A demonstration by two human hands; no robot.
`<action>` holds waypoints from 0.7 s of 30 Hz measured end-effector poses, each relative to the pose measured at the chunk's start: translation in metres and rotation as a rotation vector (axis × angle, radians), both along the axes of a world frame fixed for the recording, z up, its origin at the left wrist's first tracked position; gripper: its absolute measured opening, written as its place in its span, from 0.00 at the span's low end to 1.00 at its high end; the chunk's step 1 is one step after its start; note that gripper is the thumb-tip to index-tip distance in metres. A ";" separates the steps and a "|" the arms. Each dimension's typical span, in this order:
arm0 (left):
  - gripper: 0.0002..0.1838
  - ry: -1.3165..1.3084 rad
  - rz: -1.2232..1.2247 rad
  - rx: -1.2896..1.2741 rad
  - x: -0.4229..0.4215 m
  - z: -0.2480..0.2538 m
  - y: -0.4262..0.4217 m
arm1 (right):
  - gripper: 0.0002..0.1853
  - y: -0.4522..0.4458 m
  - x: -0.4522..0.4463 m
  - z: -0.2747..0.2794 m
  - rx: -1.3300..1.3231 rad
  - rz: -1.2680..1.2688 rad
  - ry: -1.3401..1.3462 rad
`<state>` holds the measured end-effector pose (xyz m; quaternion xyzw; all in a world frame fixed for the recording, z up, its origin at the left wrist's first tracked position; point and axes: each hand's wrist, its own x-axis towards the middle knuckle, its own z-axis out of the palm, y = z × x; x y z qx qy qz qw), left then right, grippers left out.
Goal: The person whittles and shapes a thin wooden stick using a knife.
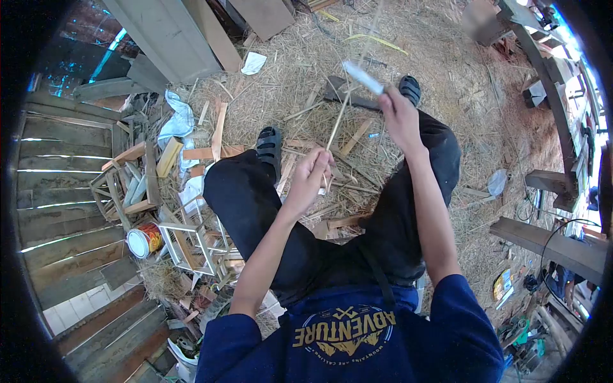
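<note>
My left hand (311, 175) is closed around the lower end of a long, thin, pale stick (339, 122), which looks like a split bamboo or wood strip. The stick slants up and away in front of my knees, its far end blurred. In my closed right hand (401, 121) is a knife, its handle mostly hidden by the fingers. The knife's pale blade (364, 78) points up and left, smeared by motion, close to the stick; whether they touch I cannot tell. Beneath the hands, a dark flat metal piece (357, 98) lies on the ground near my right foot.
Shavings and wood offcuts (357, 135) litter the ground between my sandalled feet. To the left are a small wooden frame (207, 246), a paint can (145, 241), a wooden crate (145, 175) and a crumpled cloth (177, 118). A timber beam (555, 249) juts in from the right.
</note>
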<state>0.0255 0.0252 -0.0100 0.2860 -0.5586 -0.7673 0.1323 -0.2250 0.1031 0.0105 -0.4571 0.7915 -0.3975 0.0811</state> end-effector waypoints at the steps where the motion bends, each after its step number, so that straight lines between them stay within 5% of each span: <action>1: 0.16 0.013 0.023 0.049 -0.001 -0.002 -0.007 | 0.14 0.001 0.004 0.001 -0.012 0.074 0.034; 6: 0.15 0.007 0.103 0.015 -0.011 0.002 -0.014 | 0.14 0.004 0.061 -0.026 -0.051 0.383 -0.025; 14: 0.13 -0.018 0.094 0.114 -0.009 -0.017 -0.022 | 0.17 -0.011 0.062 -0.017 -0.074 0.528 0.047; 21: 0.13 -0.156 0.151 -0.387 -0.022 -0.011 -0.011 | 0.18 -0.005 0.061 -0.016 -0.046 0.514 0.060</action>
